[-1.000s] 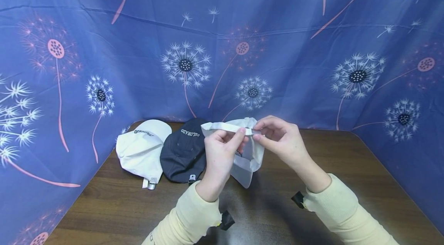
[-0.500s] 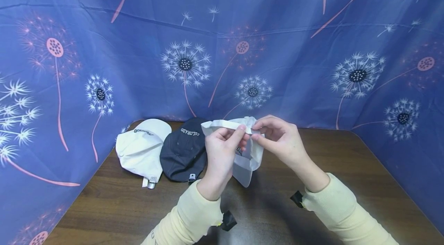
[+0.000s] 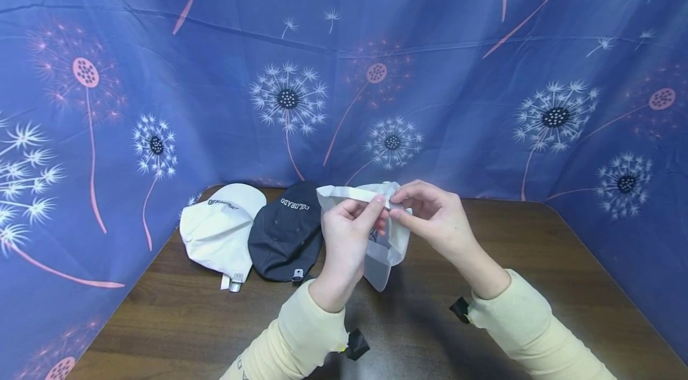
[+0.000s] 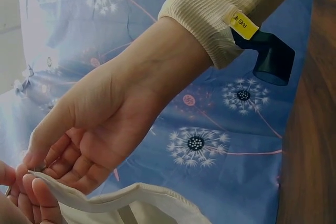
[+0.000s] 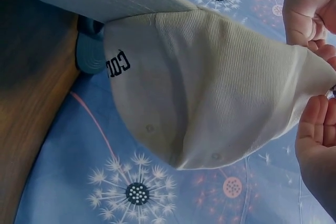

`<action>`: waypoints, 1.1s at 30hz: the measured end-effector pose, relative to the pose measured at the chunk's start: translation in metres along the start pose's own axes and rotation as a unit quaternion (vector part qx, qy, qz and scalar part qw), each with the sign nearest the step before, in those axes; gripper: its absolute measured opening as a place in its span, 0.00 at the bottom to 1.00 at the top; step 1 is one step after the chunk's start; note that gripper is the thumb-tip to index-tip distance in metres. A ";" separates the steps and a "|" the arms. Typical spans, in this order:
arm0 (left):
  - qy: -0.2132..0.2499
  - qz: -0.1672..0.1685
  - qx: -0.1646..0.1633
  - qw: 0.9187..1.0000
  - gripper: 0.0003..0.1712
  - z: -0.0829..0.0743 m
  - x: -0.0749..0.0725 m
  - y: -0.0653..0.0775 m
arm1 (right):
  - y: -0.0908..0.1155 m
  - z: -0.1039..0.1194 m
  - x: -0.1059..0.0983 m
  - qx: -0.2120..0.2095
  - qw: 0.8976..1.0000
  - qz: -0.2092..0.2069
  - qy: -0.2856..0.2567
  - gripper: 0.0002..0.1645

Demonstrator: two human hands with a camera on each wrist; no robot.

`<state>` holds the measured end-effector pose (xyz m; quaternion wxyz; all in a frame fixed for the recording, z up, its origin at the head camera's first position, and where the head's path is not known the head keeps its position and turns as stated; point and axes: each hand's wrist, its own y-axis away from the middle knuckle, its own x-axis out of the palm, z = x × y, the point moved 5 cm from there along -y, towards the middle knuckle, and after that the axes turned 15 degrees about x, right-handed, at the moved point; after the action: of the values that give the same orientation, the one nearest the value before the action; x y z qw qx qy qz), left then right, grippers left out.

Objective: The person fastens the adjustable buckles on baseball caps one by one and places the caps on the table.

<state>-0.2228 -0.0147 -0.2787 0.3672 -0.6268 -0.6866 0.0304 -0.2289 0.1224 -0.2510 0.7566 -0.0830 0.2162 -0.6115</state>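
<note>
Right wrist only: pale cap's (image 5: 236,77) eyelets (image 5: 149,128)

Left grip (image 3: 346,236) and right grip (image 3: 438,218) pinch close together — both forearms (image 3: 486,272) slanting inward.

In the head view's center the left hand (image 3: 344,236) hides part of the pale cap (image 3: 399,238), whose strap (image 3: 352,193) is too small to make out by the right hand (image 3: 438,213), while both sleeves (image 3: 529,321) run off the bottom and the left wrist view crops the cap below.

pale-yellow sleeves (image 3: 559,344) | ribbed cuffs (image 4: 197,14) | black wrist cameras (image 3: 357,345) | yellow tag (image 4: 243,24)
</note>
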 end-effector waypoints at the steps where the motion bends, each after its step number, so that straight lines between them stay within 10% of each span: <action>1: 0.000 0.000 -0.001 1.000 0.13 0.000 0.000 0.000 | 0.000 -0.001 0.000 0.003 1.000 -0.001 0.006 0.13; 33: 0.011 0.016 -0.024 1.000 0.15 0.006 0.001 0.005 | 0.001 -0.006 -0.003 0.004 0.999 -0.018 0.036 0.11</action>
<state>-0.2217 -0.0107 -0.2850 0.3589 -0.6466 -0.6730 0.0134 -0.2305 0.1264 -0.2558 0.7376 -0.0618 0.2397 -0.6283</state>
